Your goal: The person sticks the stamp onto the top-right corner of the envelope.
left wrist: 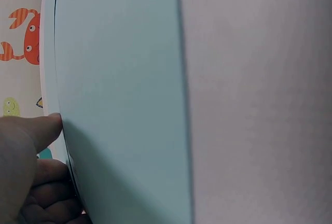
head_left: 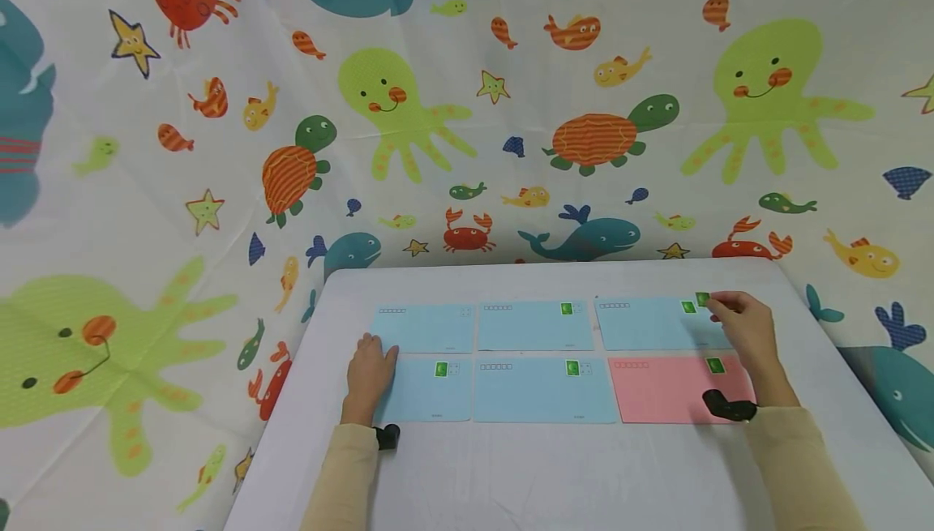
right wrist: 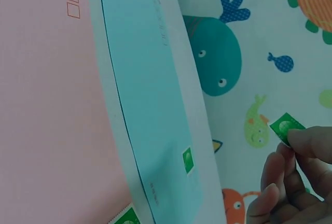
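Note:
My right hand (head_left: 747, 336) pinches a small green stamp (right wrist: 284, 126) between thumb and fingertips. In the head view, it hovers over the right end of the upper right blue envelope (head_left: 642, 328). That envelope carries another green stamp (right wrist: 188, 160) near its upper right corner. My left hand (head_left: 370, 377) rests, fingers extended, at the left edges of two blue envelopes, the upper left one (head_left: 423, 330) and the lower left one (head_left: 426, 397). In the left wrist view the thumb (left wrist: 49, 126) lies right at a blue envelope's edge.
Two rows of envelopes lie on the white table (head_left: 511, 474). A pink envelope (head_left: 674, 393) with a stamp (head_left: 716, 366) sits lower right. Two blue envelopes, upper middle (head_left: 533, 332) and lower middle (head_left: 540, 397), bear green stamps. A sea-animal cloth (head_left: 467, 142) hangs behind.

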`<control>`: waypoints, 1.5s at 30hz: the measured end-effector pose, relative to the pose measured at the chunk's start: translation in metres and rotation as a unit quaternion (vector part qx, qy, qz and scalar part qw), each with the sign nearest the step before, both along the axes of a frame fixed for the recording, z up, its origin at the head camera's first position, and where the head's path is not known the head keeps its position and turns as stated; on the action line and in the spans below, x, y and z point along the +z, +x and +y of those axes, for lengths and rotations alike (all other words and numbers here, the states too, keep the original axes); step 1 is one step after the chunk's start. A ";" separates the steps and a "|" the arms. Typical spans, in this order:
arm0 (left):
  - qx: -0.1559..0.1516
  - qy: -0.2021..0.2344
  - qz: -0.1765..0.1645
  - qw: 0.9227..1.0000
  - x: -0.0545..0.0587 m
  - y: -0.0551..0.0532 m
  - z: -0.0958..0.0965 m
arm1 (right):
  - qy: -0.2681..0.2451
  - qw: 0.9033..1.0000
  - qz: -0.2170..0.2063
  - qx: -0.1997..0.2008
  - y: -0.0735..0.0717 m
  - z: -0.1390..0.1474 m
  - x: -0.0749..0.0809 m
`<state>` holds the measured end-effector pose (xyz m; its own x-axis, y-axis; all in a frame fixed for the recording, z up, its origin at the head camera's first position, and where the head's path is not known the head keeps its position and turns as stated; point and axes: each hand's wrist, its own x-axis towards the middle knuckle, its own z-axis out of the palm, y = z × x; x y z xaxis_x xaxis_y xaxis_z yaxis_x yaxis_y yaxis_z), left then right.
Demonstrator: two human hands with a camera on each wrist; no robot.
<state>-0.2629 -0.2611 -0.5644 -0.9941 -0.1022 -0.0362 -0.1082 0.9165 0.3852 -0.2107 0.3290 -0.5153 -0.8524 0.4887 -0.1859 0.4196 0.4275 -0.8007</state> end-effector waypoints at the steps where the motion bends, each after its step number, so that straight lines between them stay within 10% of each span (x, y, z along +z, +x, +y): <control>1: 0.000 0.000 0.001 1.000 0.000 0.000 0.000 | 0.000 1.000 -0.002 -0.001 0.000 -0.001 0.000; 45: 0.001 0.008 0.005 1.000 -0.001 0.001 0.000 | -0.003 0.999 0.023 0.033 -0.009 -0.026 0.005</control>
<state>-0.2618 -0.2609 -0.5651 -0.9942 -0.1043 -0.0270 -0.1064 0.9100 0.4006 -0.2197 0.3027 -0.5102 -0.8907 0.4296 -0.1485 0.3530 0.4478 -0.8215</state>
